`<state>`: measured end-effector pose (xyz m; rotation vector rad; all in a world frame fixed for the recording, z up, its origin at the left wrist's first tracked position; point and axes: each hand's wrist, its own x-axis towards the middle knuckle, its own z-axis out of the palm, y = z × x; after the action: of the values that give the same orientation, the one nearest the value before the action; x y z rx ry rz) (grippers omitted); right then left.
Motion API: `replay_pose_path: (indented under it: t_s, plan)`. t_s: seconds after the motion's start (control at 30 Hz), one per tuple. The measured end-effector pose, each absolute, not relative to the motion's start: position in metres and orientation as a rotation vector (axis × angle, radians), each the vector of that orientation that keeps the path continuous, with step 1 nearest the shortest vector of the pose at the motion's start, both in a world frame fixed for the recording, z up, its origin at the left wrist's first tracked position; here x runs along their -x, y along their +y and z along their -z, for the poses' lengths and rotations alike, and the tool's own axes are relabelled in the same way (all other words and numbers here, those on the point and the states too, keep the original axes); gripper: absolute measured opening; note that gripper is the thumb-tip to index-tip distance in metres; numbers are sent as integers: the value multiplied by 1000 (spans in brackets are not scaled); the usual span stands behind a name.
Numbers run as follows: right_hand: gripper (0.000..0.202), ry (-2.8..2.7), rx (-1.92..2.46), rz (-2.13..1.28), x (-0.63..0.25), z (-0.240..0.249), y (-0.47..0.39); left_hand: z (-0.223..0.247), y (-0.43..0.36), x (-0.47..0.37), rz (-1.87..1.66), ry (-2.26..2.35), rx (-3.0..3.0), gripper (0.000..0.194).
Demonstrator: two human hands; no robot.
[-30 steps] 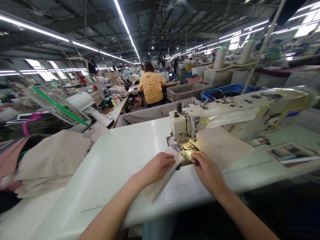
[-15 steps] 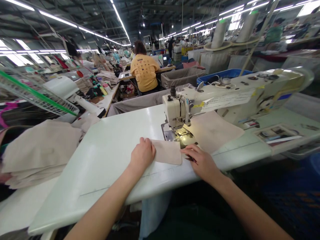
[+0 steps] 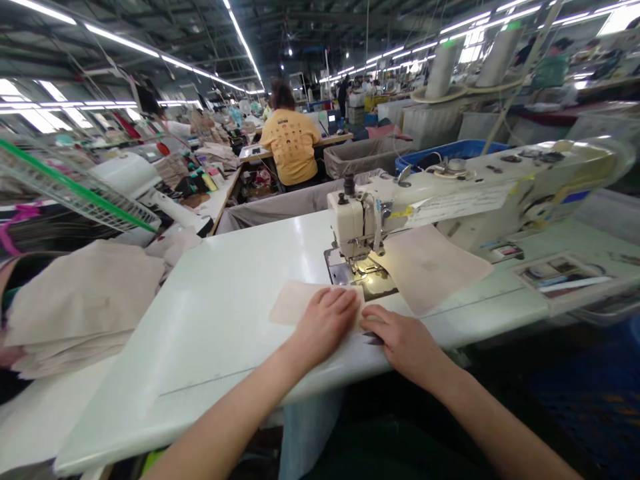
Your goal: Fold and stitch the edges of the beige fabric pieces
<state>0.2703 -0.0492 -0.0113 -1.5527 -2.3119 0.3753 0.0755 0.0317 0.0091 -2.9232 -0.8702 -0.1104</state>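
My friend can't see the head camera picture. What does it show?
The left hand lies on beige cloth at a sewing machine, while the right hand holds a dark pointed tool at the cloth's edge. Beyond, a person in yellow sits facing away.

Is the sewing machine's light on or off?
On: the metal plate beneath the machine's head is lit yellow.

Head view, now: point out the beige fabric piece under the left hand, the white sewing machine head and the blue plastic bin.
Beige fabric piece [image 3: 293, 303]: head view, left part.
White sewing machine head [image 3: 346, 220]: head view, front cover.
Blue plastic bin [image 3: 403, 164]: head view, rim.
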Motion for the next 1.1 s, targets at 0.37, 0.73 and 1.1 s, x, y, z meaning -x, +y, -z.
replay_pose_path:
  t_s: [0.37,0.73,1.1]
  plan:
    - [53,-2215,1637,-400,-279,15,-16,-2,54,-101,201,-1128,2881,38]
    - [49,-2175,1605,-397,-280,20,-11,-2,60,-103,233,-1123,2906,41]
    - [51,-2183,1603,-380,-281,21,-9,-1,61,-104,210,-1134,2891,41]
